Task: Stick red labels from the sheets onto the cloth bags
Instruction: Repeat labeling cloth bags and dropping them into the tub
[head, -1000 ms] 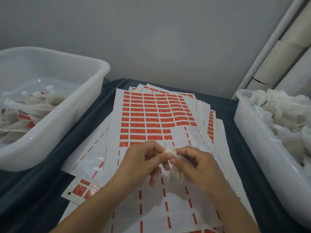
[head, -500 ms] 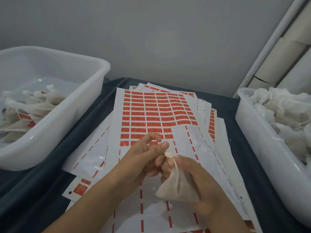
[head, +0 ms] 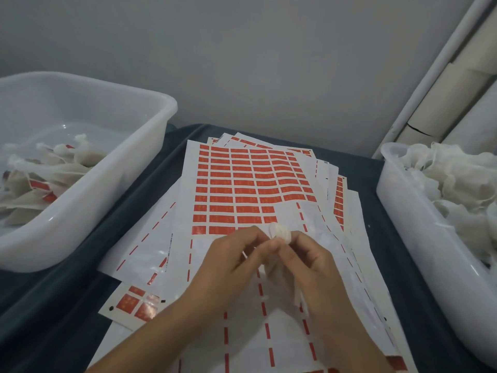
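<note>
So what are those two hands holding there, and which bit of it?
A small white cloth bag. Both the left hand and the right hand pinch it near its bunched top end; its body hangs below, mostly hidden by the fingers.

Two bare forearms, bare hands point(head: 269, 261), no sleeves
</note>
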`<state>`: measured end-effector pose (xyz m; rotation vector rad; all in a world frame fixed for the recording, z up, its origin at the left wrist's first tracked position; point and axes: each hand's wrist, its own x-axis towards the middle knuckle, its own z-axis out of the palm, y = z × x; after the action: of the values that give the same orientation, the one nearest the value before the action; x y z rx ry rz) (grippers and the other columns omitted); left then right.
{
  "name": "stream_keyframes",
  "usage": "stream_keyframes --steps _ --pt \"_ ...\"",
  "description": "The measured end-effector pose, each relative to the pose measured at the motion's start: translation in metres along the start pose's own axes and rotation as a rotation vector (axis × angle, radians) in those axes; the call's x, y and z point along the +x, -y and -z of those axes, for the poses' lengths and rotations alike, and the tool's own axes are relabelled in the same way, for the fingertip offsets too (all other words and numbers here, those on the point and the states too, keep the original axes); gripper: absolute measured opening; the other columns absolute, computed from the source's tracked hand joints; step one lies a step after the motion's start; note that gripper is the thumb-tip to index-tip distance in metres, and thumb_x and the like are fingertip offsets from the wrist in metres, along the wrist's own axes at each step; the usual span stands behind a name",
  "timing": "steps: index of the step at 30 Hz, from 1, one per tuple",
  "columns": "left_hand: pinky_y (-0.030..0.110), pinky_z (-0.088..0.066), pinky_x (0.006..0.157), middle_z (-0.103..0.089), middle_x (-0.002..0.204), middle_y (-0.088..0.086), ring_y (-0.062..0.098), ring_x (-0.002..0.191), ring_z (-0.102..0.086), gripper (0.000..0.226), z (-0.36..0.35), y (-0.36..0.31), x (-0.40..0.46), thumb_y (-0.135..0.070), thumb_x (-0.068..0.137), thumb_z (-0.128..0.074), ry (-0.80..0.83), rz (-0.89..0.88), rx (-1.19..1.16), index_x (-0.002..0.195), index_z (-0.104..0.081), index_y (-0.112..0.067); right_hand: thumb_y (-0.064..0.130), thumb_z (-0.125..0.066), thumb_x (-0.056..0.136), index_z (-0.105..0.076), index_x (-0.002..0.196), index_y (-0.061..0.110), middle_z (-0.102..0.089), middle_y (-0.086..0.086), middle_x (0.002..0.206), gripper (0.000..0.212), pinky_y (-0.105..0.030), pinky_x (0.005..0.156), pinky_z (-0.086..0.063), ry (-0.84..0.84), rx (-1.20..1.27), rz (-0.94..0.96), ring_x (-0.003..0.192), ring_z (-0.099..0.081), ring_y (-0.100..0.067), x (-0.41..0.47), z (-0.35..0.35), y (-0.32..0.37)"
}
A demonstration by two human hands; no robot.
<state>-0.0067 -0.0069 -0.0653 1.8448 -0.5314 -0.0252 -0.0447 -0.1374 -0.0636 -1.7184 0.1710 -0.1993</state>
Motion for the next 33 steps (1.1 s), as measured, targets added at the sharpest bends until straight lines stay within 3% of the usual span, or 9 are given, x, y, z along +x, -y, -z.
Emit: stream_keyframes --steps 6,11,18,21,23,24,26,29,33 --pt "0.005 -0.043 0.058 -0.059 0.064 -0.028 -0.005 0.066 -0.057 0.021 0.005 -0.001 0.003 -0.046 0.073 -0.042 -0.026 -0.016 -0.055 0.068 -0.056 -0.031 0.04 -0.056 0.072 -0.061 0.094 0.025 -0.067 0.024 0.085 0.027 -0.002 0.064 -0.045 0.075 0.058 0.028 0.086 -0.062 0.006 -0.001 0.001 0.002" --pt "0.012 -0.045 0.049 -0.062 0.058 -0.003 0.005 0.048 -0.054 0.03 0.023 0.001 0.013 -0.043 0.07 -0.052 -0.152 0.238 -0.48 0.065 -0.065 -0.017 0.04 -0.058 0.07 -0.049 0.111 0.032 -0.068 0.017 0.079 0.043 -0.002 0.059 -0.044 0.149 0.08 -0.023 0.078 -0.062 0.009 0.0 0.006 0.007" --pt "0.013 -0.047 0.049 -0.063 0.058 0.0 0.008 0.046 -0.055 0.028 0.03 0.006 0.017 -0.037 0.069 -0.056 -0.243 0.367 -0.74 0.07 -0.066 -0.012 0.039 -0.055 0.077 -0.05 0.112 0.044 -0.059 0.003 0.075 0.035 0.0 0.065 -0.043 0.276 -0.011 0.021 0.078 -0.06 0.005 0.002 0.0 0.004" --pt "0.01 -0.048 0.053 -0.066 0.067 -0.013 0.006 0.06 -0.062 0.026 0.03 0.007 0.017 -0.044 0.083 -0.05 -0.239 0.341 -0.4 0.077 -0.065 -0.023 0.044 -0.05 0.079 -0.054 0.103 0.043 -0.059 0.034 0.078 0.025 0.004 0.06 -0.039 0.271 -0.105 0.018 0.081 -0.053 0.021 0.001 0.003 0.001" --pt "0.013 -0.047 0.063 -0.062 0.09 -0.023 0.004 0.077 -0.06 0.016 0.032 0.01 0.022 -0.039 0.093 -0.045 -0.343 0.374 -0.114 0.087 -0.058 -0.031 0.045 -0.049 0.079 -0.056 0.1 0.036 -0.054 0.047 0.081 0.024 0.004 0.057 -0.039 0.177 -0.088 -0.011 0.082 -0.05 0.025 0.002 0.006 -0.002" --pt "0.021 -0.048 0.076 -0.056 0.11 -0.018 0.005 0.092 -0.057 0.01 0.034 0.011 0.024 -0.037 0.093 -0.047 -0.405 0.427 -0.034 0.098 -0.054 -0.034 0.046 -0.049 0.078 -0.055 0.1 0.034 -0.053 0.047 0.083 0.026 0.002 0.059 -0.041 0.117 -0.086 -0.007 0.083 -0.051 0.023 0.003 0.007 -0.004" --pt "0.043 -0.039 0.1 -0.037 0.141 -0.005 0.018 0.125 -0.042 0.04 0.038 0.017 0.029 -0.031 0.089 -0.057 -0.478 0.511 0.08 0.127 -0.043 -0.033 0.047 -0.049 0.078 -0.051 0.102 0.034 -0.054 0.045 0.09 0.028 -0.004 0.069 -0.048 0.003 -0.122 0.032 0.089 -0.053 0.019 0.006 0.006 -0.008" --pt "0.051 -0.032 0.104 -0.024 0.151 -0.001 0.028 0.134 -0.032 0.062 0.041 0.017 0.031 -0.027 0.086 -0.063 -0.429 0.657 -0.009 0.138 -0.031 -0.033 0.046 -0.048 0.079 -0.047 0.105 0.034 -0.059 0.037 0.097 0.029 -0.01 0.079 -0.05 -0.106 -0.18 0.116 0.097 -0.055 0.013 0.007 0.002 -0.012" --pt "0.047 -0.042 0.094 -0.037 0.146 0.0 0.026 0.119 -0.048 0.062 0.048 0.024 0.03 -0.024 0.086 -0.064 -0.46 0.72 -0.238 0.138 -0.033 -0.033 0.049 -0.048 0.082 -0.045 0.107 0.044 -0.053 0.041 0.103 0.025 0.001 0.068 -0.043 -0.169 -0.201 0.126 0.1 -0.049 0.019 0.005 0.0 -0.014"
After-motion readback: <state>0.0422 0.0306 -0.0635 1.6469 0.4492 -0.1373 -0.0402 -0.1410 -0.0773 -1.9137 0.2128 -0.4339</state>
